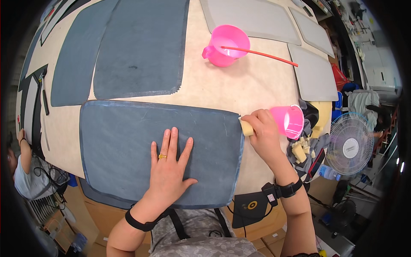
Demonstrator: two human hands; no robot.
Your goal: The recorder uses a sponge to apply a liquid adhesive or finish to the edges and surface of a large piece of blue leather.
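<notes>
A dark grey-blue sheet (118, 144) with rounded corners and a shinier band along its edges lies before me. My left hand (170, 173) rests flat on it, fingers spread, with a ring on one finger. Pinched in my right hand (266, 136) is a yellow foam sponge block (247, 128), held at the sheet's upper right corner. Just beyond that hand lies a pink cup (290, 122) on its side, partly hidden by the hand. Farther off stands a pink plastic measuring jug (218, 53) with a red stick (269, 56) leaning out over its rim.
More dark sheets (141, 51) lie at the far left, and light grey panels (316, 72) at the far right. A hammer (44, 93) sits on the left. Foam pieces (299, 152) and a fan (350, 147) are to the right. Another person's hand (21, 135) touches the left table edge.
</notes>
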